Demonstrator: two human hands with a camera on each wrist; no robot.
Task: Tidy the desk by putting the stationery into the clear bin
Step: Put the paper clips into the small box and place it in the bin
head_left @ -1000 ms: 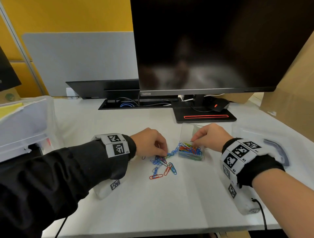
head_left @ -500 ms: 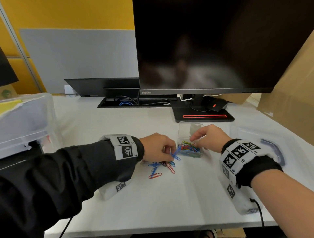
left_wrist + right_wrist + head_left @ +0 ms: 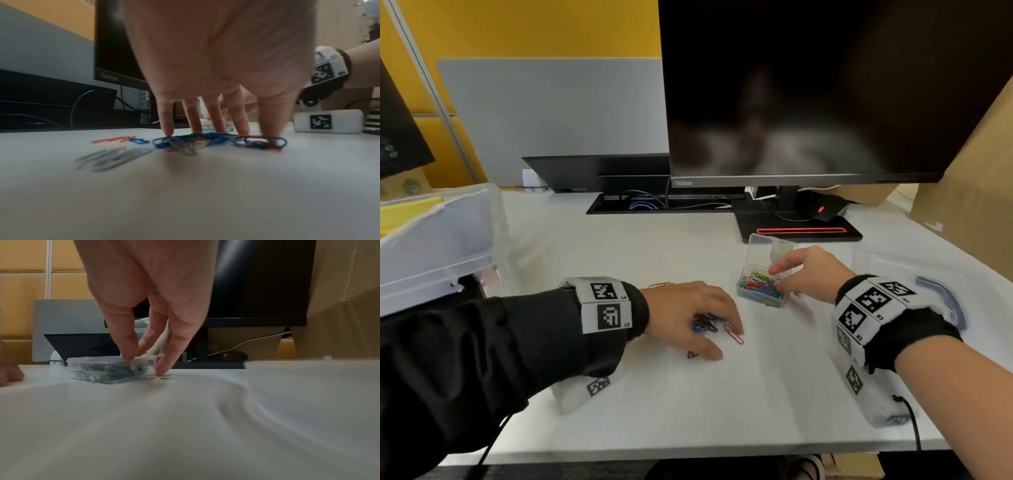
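Loose coloured paper clips (image 3: pixel 703 323) lie bunched on the white desk under my left hand (image 3: pixel 717 337). Its fingers arch over them with the tips down on the desk. The left wrist view shows the same blue and red clips (image 3: pixel 205 141) at the fingertips (image 3: pixel 168 131), with grey clips (image 3: pixel 115 157) lying apart. A small clear box (image 3: pixel 758 289) full of clips stands with its lid (image 3: pixel 770 250) up. My right hand (image 3: pixel 779 279) pinches its right wall, as the box (image 3: pixel 102 368) in the right wrist view also shows. The clear bin (image 3: pixel 438 240) stands at far left.
A monitor (image 3: pixel 808 85) on a black stand (image 3: pixel 798 233) fills the back of the desk, with a cable tray (image 3: pixel 654 205) beside it. A clear lid with a blue handle (image 3: pixel 941 294) lies at the right. Brown cardboard (image 3: pixel 969 192) leans at far right.
My left hand has drawn back from the box and now covers the loose clips, which are bunched closer together. My right hand has stayed on the box.
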